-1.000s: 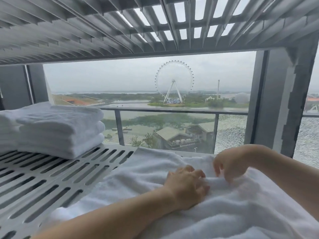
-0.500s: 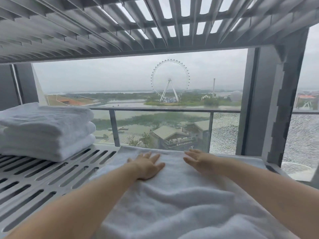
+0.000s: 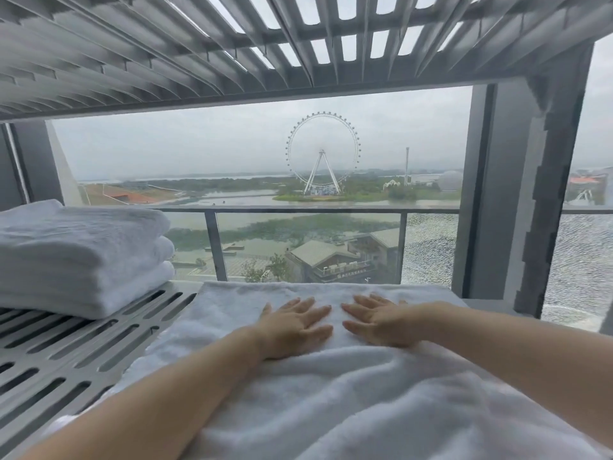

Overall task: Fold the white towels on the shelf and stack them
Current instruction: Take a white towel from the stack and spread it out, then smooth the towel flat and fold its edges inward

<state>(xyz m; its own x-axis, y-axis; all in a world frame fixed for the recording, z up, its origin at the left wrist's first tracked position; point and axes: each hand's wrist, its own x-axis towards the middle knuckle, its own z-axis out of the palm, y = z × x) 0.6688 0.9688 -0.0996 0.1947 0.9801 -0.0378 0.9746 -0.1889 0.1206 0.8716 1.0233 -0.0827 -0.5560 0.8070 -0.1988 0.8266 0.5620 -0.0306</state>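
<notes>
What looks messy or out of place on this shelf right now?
Only the spread towel: its near part is rumpled below the left hand and right hand, which lie flat on it. The folded stack sits neat.

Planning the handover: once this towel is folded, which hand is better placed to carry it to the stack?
Probably the left hand: the stack sits on its side of the shelf. Both hands lie flat on the towel; the right hand would have to cross over.

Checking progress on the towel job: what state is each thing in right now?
Spread towel: laid out on the shelf, unfolded, wrinkled near the camera.
Towel stack: folded, piled at left.
Left hand: open, flat on the towel.
Right hand: open, flat on the towel.
Slotted shelf: partly bare.
</notes>
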